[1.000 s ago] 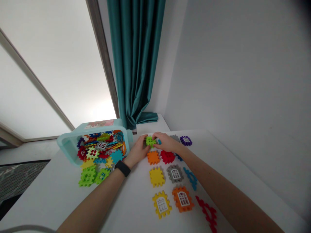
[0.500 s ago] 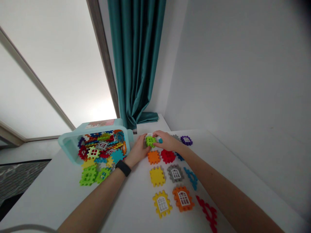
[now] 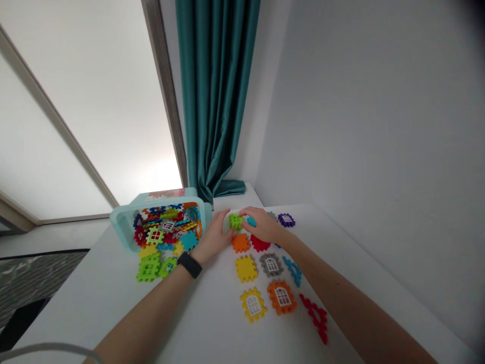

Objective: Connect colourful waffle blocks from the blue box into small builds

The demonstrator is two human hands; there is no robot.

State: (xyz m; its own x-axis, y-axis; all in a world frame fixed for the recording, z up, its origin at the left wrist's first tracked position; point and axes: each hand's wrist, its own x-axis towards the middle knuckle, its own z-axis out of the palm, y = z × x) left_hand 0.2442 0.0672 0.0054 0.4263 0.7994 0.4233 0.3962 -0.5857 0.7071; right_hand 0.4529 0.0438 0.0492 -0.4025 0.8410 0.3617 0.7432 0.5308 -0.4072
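My left hand [image 3: 217, 234] lies on the white table with its fingers apart, at the left side of a green toothed tile [image 3: 235, 221]. From the right, my right hand [image 3: 262, 224] reaches over, its fingertips at the green tile's right edge and a blue piece [image 3: 250, 221] partly under them. Just nearer are an orange tile [image 3: 241, 243] and a red tile [image 3: 259, 243], the red one partly covered by my right hand. Nearer still lie a yellow tile [image 3: 246, 268] and a grey window tile [image 3: 272, 265].
A tipped light-blue tub [image 3: 125, 230] full of colourful pieces is at the left, with green tiles [image 3: 149, 267] spilling out. Toward me lie a yellow window tile [image 3: 253, 305], an orange window tile [image 3: 281, 298], and blue [image 3: 293, 272] and red [image 3: 315, 318] triangular pieces. A purple tile [image 3: 286, 220] is far right.
The view has shifted slightly, moving the tub rightward in the picture. Both hands stay around the green tile, with little visible movement.
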